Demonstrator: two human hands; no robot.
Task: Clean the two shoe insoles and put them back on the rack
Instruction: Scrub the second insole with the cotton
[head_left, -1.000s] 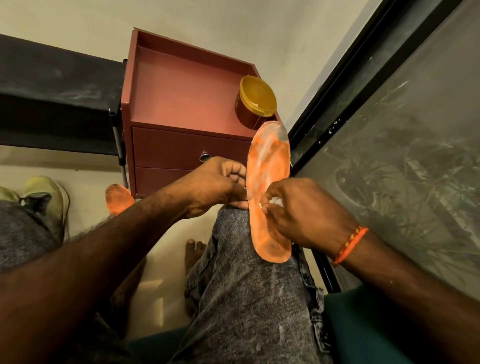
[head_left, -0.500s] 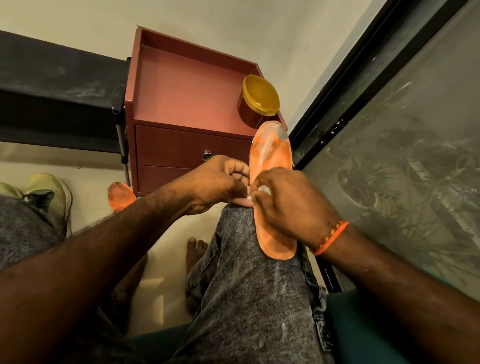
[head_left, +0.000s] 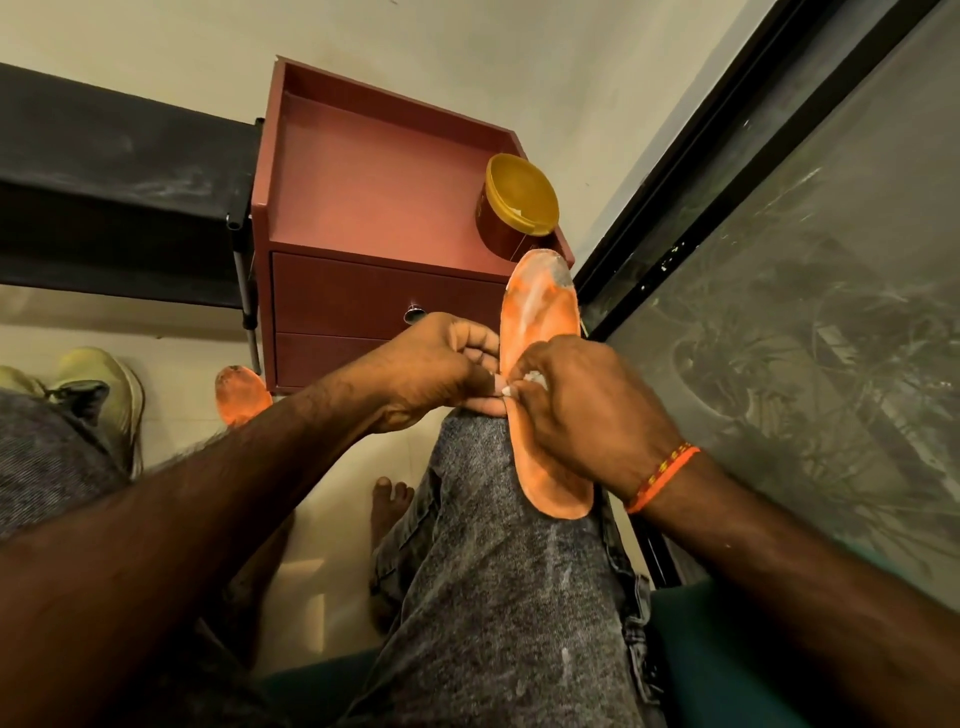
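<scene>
Here both hands' fingers (head_left: 480, 358) pinch the orange insole (head_left: 540, 332); no writing readable.

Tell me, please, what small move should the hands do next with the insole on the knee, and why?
Probably rub the right hand with its white wad up toward the toe. The insole there shows pale grey smears, and the left hand pinches its edge, steadying it on the knee.

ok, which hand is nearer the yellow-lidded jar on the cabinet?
Right, narrowly. The right hand lies on the insole just below the jar; the left hand grips the insole's left edge, further left.
</scene>
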